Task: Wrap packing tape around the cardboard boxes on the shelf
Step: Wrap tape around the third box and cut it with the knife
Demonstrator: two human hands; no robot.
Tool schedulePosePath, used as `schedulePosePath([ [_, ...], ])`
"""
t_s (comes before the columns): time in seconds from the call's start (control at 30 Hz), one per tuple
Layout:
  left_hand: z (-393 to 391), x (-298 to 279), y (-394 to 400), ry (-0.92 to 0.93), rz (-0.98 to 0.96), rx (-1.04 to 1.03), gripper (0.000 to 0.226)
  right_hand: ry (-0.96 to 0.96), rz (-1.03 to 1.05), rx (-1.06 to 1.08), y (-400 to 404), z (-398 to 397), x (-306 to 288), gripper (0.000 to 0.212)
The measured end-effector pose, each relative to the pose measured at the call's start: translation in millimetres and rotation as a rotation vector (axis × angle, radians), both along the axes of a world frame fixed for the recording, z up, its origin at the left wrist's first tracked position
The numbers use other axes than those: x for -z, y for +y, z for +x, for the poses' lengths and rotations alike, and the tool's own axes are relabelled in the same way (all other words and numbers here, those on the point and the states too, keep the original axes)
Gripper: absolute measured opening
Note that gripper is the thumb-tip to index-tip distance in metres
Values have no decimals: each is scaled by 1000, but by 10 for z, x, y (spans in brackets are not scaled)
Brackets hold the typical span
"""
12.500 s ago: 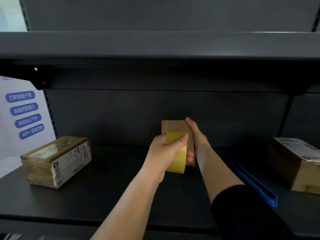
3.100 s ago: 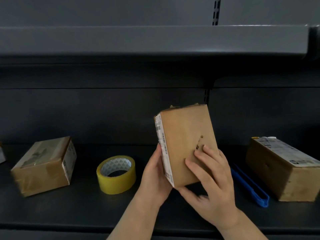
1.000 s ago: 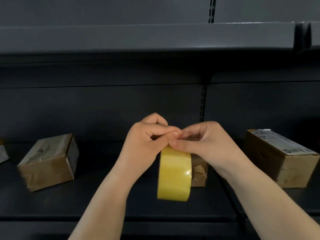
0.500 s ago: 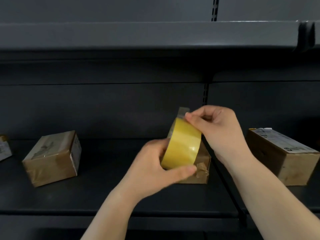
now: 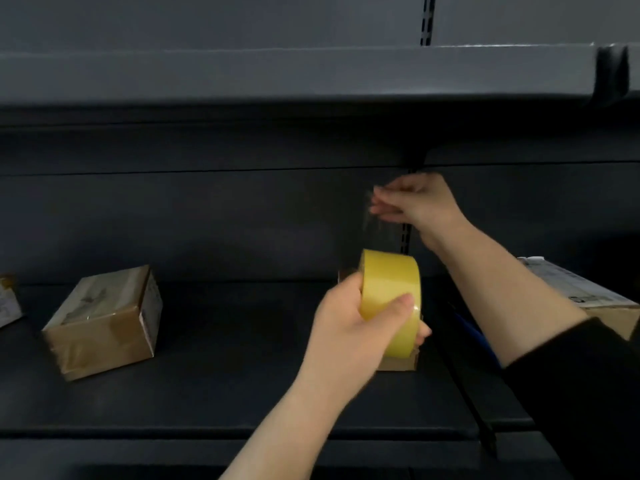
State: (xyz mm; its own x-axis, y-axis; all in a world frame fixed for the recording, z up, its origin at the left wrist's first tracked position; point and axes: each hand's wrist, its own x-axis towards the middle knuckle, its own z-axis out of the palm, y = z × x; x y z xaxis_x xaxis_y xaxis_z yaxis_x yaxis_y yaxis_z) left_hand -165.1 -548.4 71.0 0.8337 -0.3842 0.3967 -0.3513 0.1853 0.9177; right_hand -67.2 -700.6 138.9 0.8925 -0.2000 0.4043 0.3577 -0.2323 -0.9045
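Since half a second ago your right hand (image 5: 415, 206) is rising well above the tape roll (image 5: 389, 299), drawing a clear strip of tape (image 5: 372, 233) out of it. You are pinching the strip's free end, fingers pressed together on it, though blur is hiding the exact grip. Your left hand (image 5: 356, 327) is clamping the roll, thumb across its face and fingertips curling round its far edge. Behind the roll, the small box (image 5: 398, 362) you are working on is sitting on the shelf (image 5: 225, 375), mostly hidden. Another box (image 5: 104, 323) is resting well to the left, already showing tape, and a third box (image 5: 588, 299) is lying at the right behind your forearm.

You are probably needing enough strip to reach round the small box, so be keeping the pull straight and taut to stop the strip folding onto itself. Be holding the roll firmly but letting it turn. Then be lowering the free end squarely onto the cardboard before pressing.
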Motion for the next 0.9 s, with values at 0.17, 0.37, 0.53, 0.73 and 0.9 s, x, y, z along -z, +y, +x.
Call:
schedulePosePath([
  [0.17, -99, 85, -30, 131, -84, 50, 14, 155, -81, -33, -192, 243, 122, 13],
  [0.37, -111, 204, -106, 296, -82, 33, 20, 328, -168, -38, -239, 403, 463, 14],
  [0.53, -77, 252, -91, 345, -29, 37, 19, 306, -200, 94, -334, 463, 632, 17],
  [0.73, -98, 254, -106, 407, -28, 85, 16, 263, -230, 216, -374, 559, 753, 21],
  [0.9, -132, 261, -62, 390, -59, 84, 18, 258, -217, 216, -373, 630, 800, 20],
])
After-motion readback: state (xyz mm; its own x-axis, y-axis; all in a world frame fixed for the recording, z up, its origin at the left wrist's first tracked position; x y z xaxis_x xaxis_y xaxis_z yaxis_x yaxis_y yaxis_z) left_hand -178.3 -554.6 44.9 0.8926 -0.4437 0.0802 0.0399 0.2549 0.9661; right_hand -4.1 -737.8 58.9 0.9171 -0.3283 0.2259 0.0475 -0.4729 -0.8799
